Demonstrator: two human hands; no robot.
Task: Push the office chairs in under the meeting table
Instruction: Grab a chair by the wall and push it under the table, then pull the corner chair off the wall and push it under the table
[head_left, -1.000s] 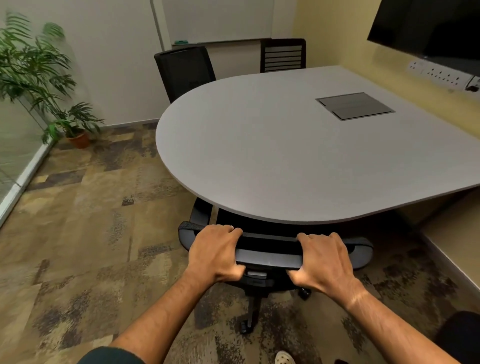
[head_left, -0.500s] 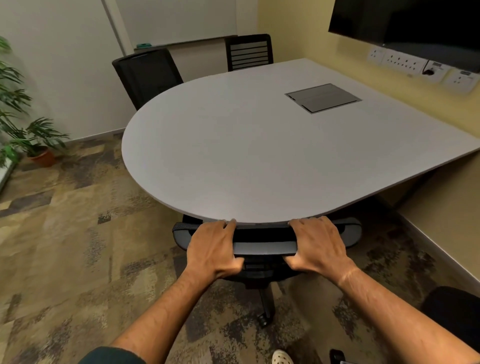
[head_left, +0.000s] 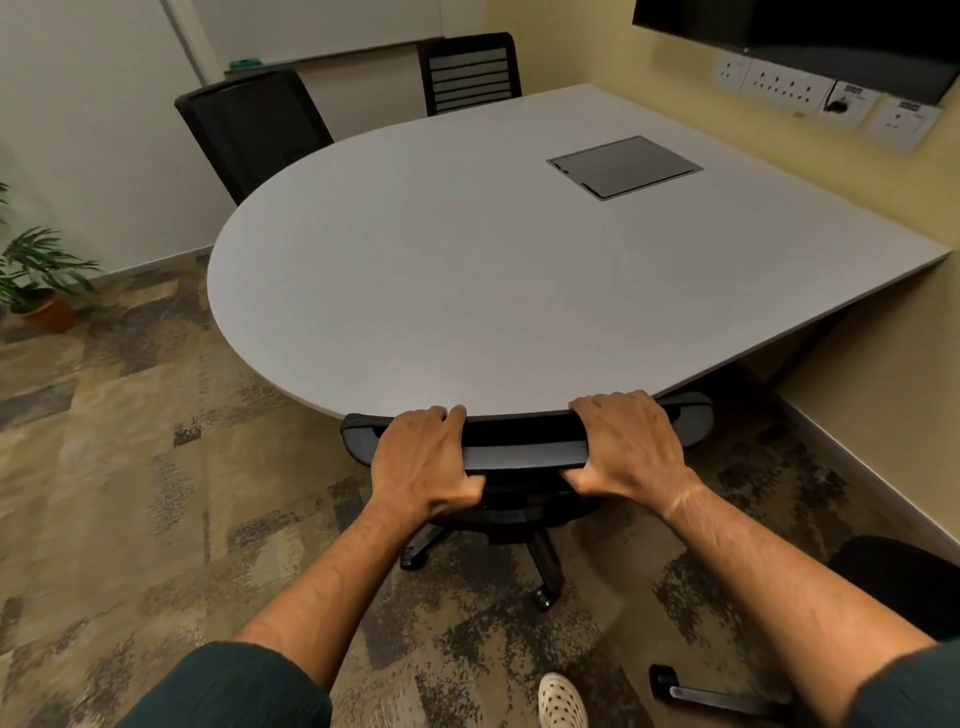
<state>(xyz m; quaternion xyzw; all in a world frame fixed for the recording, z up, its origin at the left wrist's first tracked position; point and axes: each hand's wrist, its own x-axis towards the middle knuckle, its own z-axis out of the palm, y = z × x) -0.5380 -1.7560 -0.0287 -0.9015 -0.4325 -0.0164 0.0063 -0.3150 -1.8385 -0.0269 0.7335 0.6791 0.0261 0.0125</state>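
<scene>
Both hands — left hand (head_left: 423, 465), right hand (head_left: 628, 447) — are gripping the black office chair (head_left: 524, 453) by its curved backrest top, sitting against the grey surface (head_left: 467, 291) edge.

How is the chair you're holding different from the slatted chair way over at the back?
Both hands, left hand and right hand, grip the near chair; nobody touches the slatted chair. The near chair's back has a smooth dark top rail, while the slatted chair's back shows horizontal bars. Both are dark and sit against the meeting table.
</scene>
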